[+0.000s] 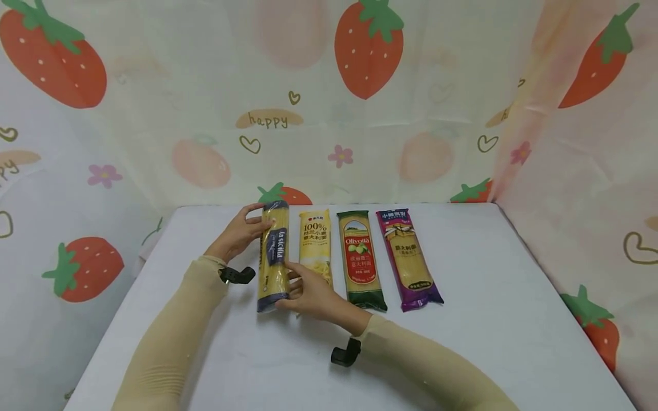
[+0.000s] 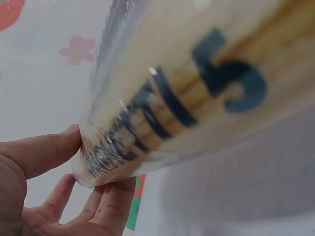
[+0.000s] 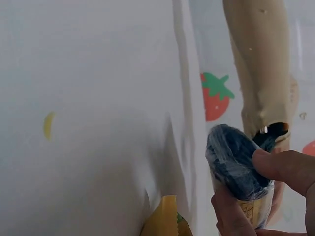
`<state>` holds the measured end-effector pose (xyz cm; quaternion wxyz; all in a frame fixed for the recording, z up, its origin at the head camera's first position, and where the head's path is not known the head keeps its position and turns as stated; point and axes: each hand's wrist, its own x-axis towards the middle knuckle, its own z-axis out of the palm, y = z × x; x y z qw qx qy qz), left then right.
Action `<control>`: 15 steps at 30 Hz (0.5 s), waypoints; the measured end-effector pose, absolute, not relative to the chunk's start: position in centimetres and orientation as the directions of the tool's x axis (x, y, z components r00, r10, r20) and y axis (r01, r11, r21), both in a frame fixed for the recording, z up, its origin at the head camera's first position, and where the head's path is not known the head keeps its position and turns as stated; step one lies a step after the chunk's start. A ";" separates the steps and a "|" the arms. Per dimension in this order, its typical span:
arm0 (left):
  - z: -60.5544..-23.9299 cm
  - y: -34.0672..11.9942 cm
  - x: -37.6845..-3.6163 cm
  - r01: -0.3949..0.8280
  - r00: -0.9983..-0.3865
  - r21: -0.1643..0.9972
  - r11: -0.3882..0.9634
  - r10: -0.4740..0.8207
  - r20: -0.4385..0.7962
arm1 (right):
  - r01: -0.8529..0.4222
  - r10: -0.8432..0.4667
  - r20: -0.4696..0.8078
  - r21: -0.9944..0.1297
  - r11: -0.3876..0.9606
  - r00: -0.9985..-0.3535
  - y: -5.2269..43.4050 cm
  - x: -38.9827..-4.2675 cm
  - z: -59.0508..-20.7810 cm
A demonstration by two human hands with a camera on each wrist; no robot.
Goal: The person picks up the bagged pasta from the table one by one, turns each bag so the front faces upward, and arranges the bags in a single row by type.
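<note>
Worktop (image 1: 488, 342): white, lower frame.
Backdrop (image 1: 360, 114): strawberry-print cloth.
Left hand (image 1: 237, 233): clamped on spaghetti pack (image 1: 273, 257), far end.
Right hand (image 1: 313, 297): clamped on near end.
Wrist views: crimped pack ends only.

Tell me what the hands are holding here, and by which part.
Both hold the long clear dark-blue-labelled spaghetti packet: the left hand grips its far end, the right hand pinches its near dark-blue end. The other three packets lie untouched.
</note>
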<state>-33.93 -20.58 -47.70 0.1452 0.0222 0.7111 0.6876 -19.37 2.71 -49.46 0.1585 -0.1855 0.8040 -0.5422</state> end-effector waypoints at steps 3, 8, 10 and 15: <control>-47.9 -20.7 -34.1 -0.168 -0.950 0.981 0.091 0.252 -0.186 | -0.111 -0.466 -0.079 -0.924 0.367 -0.881 2.2 -19.5 -49.7; -47.9 -20.9 -34.6 -0.174 -0.941 0.975 0.141 0.267 -0.207 | -0.087 -0.439 -0.115 -0.905 0.415 -0.891 1.4 -20.0 -49.5; -47.9 -21.0 -34.8 -0.171 -0.938 0.974 0.151 0.276 -0.208 | -0.078 -0.430 -0.125 -0.902 0.424 -0.894 1.2 -20.2 -49.4; -48.2 -21.1 -34.9 -0.181 -0.928 0.968 0.173 0.297 -0.227 | -0.056 -0.432 -0.153 -0.900 0.433 -0.889 0.7 -20.7 -49.9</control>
